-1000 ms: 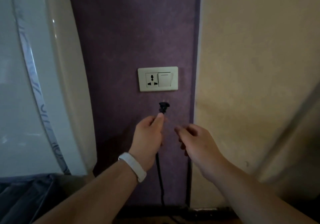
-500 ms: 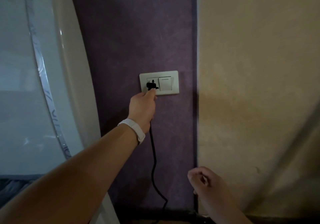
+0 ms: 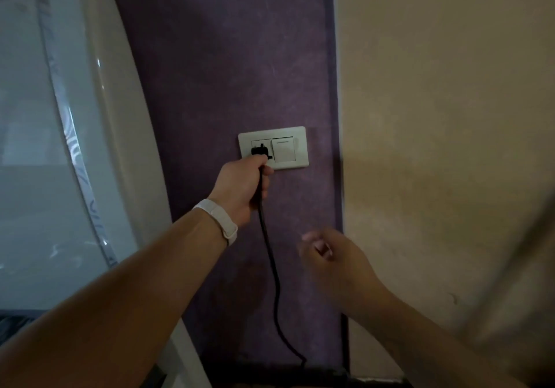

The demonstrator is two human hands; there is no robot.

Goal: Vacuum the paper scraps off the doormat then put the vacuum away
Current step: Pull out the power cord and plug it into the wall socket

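A tall glossy white appliance [image 3: 90, 147] fills the left of the frame, a purple wall panel [image 3: 225, 72] the centre and a beige wall [image 3: 435, 117] the right. The left hand [image 3: 243, 186], with a white wristband [image 3: 216, 219] behind it, is raised to mid-frame. Its grip is closed round a black cord [image 3: 271, 261] just under the plug [image 3: 259, 151]. The right hand [image 3: 333, 261] is seen blurred at lower centre, loosely curled, with nothing visible in it. The cord is draped down the purple panel to the bottom edge. The vacuum and the doormat are not in view. A cream socket plate [image 3: 300, 147] is set mid-frame, with a switch [image 3: 283, 149] in its right half, and the plug is held against its left half. Whether the pins are fully seated cannot be told. Because the cord is gripped rather than the plug body, the joint could be strained, or the pins bent if they are pushed at a slant. Live pins could be touched by fingertips held this close, should the switch be on. The slack cord could be snagged at floor level.
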